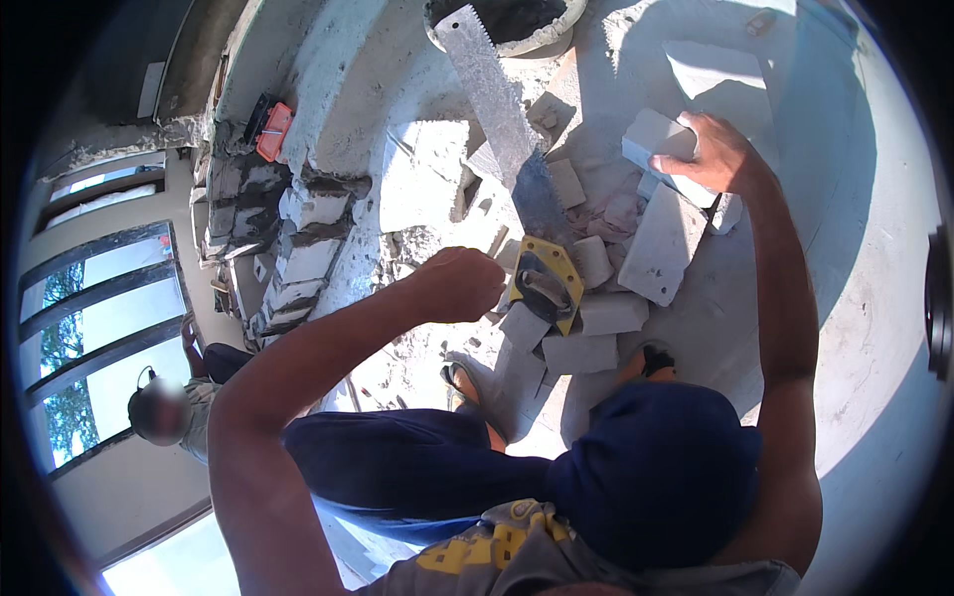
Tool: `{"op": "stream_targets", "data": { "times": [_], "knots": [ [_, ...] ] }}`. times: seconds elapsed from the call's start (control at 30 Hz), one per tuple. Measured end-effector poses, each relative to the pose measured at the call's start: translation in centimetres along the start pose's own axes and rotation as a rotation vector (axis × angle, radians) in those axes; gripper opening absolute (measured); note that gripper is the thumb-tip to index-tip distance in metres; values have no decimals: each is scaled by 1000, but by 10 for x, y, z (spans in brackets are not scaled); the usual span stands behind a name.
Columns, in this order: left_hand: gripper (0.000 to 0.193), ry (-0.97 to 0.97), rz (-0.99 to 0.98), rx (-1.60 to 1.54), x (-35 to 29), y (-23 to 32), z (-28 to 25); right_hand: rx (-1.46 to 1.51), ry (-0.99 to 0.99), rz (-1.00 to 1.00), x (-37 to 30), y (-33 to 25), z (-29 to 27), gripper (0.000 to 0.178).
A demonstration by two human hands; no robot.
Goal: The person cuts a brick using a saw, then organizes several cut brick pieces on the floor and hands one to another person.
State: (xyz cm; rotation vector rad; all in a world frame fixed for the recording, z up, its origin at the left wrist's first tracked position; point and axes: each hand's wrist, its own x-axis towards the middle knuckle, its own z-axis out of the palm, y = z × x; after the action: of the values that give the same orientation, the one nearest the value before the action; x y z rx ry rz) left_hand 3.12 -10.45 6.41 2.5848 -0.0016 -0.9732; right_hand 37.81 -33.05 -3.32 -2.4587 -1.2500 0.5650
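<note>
Dusty pale floor [717,323] is spreading around us, with a heap of white blocks [613,313] lying ahead of our feet and a mortar-crusted basin [558,36] standing beyond. Over the heap we are seeing a handsaw [524,169], its yellow-and-black handle [544,282] pointing toward us. Our left hand [462,283] is hovering clenched just beside that handle, whether holding anything we cannot tell, while our right hand [717,154] is grasping a small block [650,137] at the heap's far right
</note>
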Motion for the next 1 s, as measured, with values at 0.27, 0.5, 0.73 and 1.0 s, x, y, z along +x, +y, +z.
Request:
{"op": "stream_targets", "data": {
  "times": [0.27,0.5,0.73,1.0],
  "knots": [
    [27,172,-430,-189,-126,-37,71,22,-118,-196,3,-2,-7,103],
    [48,-59,-649,-439,-101,-48,89,137,-143,-45,-5,-2,-3,110],
    [105,376,-1127,-806,-107,-123,177,122,223,-102,-40,-24,4,87],
    [89,864,-960,-378,-59,-107,192,42,23,-208,-73,-151,-73,82]
  ]
}}
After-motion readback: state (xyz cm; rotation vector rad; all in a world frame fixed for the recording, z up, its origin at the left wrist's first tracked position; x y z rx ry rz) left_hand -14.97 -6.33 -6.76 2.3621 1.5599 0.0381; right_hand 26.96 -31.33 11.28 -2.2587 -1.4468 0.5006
